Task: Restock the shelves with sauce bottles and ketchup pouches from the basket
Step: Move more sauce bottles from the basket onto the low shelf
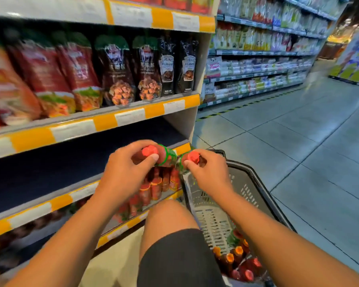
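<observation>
- Readable writing: "HEINZ" on the two dark sauce bottles (177,67) on the upper shelf (104,119), well above and beyond the fingers; other pouch labels and the price tags are too blurred to read
- The left hand (122,175) has its fingers curled round the neck of a red-capped sauce bottle (153,155), thumb by the cap
- The right hand (205,172) pinches the cap end of a second red-capped bottle (192,159), just beside the first; the two nearly touch
- Below the fingers, a row of red bottles (153,189) stands on a lower shelf
- Just beyond the fingers lies a dark, bare shelf board (60,162)
- Under the right forearm, a grey basket (214,216) holds more bottles (236,259) at its near end
- Ketchup pouches (50,75) stand left of the Heinz bottles
- A bent knee (170,220) sits between the forearms, partly hiding shelf and basket
</observation>
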A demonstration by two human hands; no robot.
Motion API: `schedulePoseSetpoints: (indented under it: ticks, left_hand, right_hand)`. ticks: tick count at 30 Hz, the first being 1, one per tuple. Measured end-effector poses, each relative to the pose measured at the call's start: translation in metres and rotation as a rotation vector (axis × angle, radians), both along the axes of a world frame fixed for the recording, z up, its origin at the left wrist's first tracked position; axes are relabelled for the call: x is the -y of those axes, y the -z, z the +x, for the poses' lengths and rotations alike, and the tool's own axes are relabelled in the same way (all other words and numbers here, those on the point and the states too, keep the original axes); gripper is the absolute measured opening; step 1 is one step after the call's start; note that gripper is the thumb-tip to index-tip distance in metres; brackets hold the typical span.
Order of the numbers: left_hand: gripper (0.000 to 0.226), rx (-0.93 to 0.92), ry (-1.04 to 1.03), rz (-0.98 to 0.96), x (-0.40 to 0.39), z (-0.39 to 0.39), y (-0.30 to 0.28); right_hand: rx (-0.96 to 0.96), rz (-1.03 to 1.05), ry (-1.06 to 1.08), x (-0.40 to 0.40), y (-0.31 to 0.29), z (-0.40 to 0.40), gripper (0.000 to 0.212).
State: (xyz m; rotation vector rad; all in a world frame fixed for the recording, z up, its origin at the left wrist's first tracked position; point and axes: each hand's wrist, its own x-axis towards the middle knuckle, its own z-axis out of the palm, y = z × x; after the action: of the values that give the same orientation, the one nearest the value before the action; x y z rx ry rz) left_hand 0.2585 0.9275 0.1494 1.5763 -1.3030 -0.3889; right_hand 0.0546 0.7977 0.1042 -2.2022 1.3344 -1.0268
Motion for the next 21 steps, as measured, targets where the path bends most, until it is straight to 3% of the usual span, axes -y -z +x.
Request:
schedulePoseSetpoints:
  ticks: [9,15,18,21]
  left_hand:
    - [0.030,-0.060,-0.331,0.120,-0.128,0.115,0.012]
    - [0.026,-0.193,-0.461,0.197,-0.178,0.151,0.078]
    - [0.004,-0.325,-0.483,0.219,-0.183,0.158,0.111]
    - [0.010,-0.335,-0.471,0.321,-0.175,0.163,0.132]
  right_hand:
    - [0.097,0.086,-0.336,-0.063,-0.007,0.143,0.012]
    - [-0.064,0.232,-0.473,-0.092,0.023,0.202,0.021]
    - [-0.158,0.366,-0.513,-0.098,0.043,0.213,0.027]
    - [-0.265,0.437,-0.502,-0.095,0.067,0.218,0.019]
